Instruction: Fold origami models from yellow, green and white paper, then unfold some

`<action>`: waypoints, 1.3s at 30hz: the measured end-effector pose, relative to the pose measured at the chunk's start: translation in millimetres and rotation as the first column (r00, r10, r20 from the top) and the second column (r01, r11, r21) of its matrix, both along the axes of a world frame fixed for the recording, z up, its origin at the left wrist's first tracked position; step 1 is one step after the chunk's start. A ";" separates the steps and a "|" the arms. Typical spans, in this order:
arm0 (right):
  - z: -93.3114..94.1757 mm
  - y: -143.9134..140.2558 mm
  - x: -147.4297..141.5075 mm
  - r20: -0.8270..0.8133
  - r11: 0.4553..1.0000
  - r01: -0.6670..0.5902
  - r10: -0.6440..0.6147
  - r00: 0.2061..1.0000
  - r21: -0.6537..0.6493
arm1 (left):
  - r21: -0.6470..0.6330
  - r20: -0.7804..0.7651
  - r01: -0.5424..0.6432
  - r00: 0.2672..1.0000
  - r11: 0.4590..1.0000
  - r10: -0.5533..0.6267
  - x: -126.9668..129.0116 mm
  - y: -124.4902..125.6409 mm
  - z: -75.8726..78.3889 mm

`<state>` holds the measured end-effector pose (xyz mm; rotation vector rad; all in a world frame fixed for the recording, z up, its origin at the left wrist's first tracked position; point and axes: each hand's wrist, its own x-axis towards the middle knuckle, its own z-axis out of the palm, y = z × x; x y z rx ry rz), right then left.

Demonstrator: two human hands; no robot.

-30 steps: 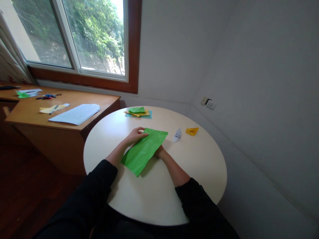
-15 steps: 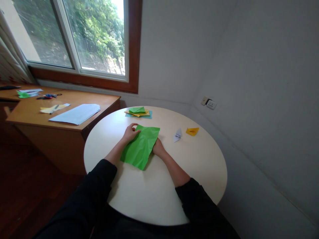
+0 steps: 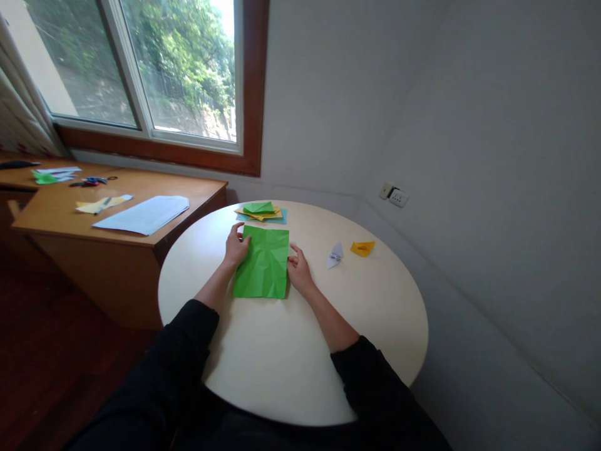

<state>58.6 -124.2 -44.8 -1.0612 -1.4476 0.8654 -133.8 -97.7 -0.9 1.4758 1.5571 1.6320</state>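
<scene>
A crumpled green paper sheet (image 3: 263, 262) lies flat and squared up on the round cream table (image 3: 291, 351). My left hand (image 3: 236, 245) rests on its left edge near the far corner, fingers spread on the paper. At the sheet's right edge sits my right hand (image 3: 297, 269), fingertips touching the paper's side. Neither hand lifts the sheet.
A stack of coloured papers (image 3: 260, 212) lies just beyond the sheet. A small white folded figure (image 3: 334, 255) and a yellow folded piece (image 3: 362, 248) sit to the right. A wooden desk (image 3: 107, 219) with papers and scissors stands at left under the window.
The green sheet has been turned from a slanted, partly raised position to lie flat and straight, nearer the stack. Both hands moved farther from me with it, to its side edges.
</scene>
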 end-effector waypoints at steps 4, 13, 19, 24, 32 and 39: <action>2.7 -1.8 -0.7 -0.015 0.999 0.041 -0.041 0.999 -0.012 | -0.017 -0.044 -0.005 0.999 1.000 0.004 -0.9 0.3 0.4; 6.6 -2.1 1.5 0.012 0.995 0.094 -0.094 0.995 0.012 | -0.008 0.021 0.035 0.999 0.999 -0.035 -0.9 -0.1 0.9; 19.2 -14.2 -2.2 0.026 0.997 -0.013 0.011 1.000 0.081 | 0.075 0.049 0.056 0.997 0.996 -0.059 1.7 -4.2 6.0; 25.6 -20.8 -2.0 0.073 0.995 -0.004 -0.003 0.997 0.096 | 0.117 0.078 0.056 0.995 0.992 -0.066 4.2 -8.5 12.9; 24.7 -20.3 -0.1 0.095 0.995 0.038 -0.047 0.994 0.092 | 0.116 0.099 0.063 0.992 0.991 -0.075 4.1 -9.1 14.4; 23.8 -19.5 0.4 0.103 0.995 0.051 -0.060 0.993 0.089 | 0.121 0.121 0.065 0.989 0.991 -0.080 3.4 -7.3 13.2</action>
